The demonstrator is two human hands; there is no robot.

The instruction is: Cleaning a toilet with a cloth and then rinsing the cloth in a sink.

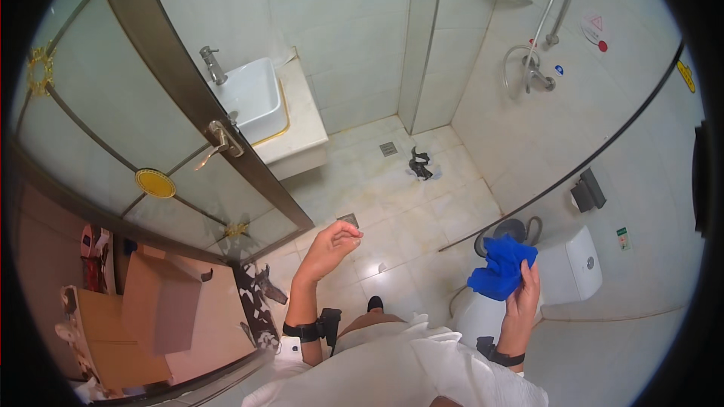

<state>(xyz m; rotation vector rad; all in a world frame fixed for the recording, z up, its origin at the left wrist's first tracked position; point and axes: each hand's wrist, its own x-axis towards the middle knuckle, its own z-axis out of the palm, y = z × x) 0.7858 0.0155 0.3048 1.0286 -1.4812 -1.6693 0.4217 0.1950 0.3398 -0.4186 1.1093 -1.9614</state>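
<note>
A crumpled bright blue cloth (504, 267) is in my right hand (522, 305), raised beside the white toilet (569, 267). The fingers press against the cloth's right side, and part of the grip is hidden behind it. My left hand (330, 249) hovers over the tiled floor, its fingers curled in together and nothing visible in them. Both wrists wear black straps; a small black device (329, 325) is fixed to the left one.
An ajar glass door (143, 105) with a metal handle (219, 143) stands at left, a washbasin (253, 102) behind it. A curved dark-edged glass screen (573, 169) crosses the right. Dark crumpled items (420, 164) lie on the far floor. Cardboard boxes (162, 305) sit at lower left.
</note>
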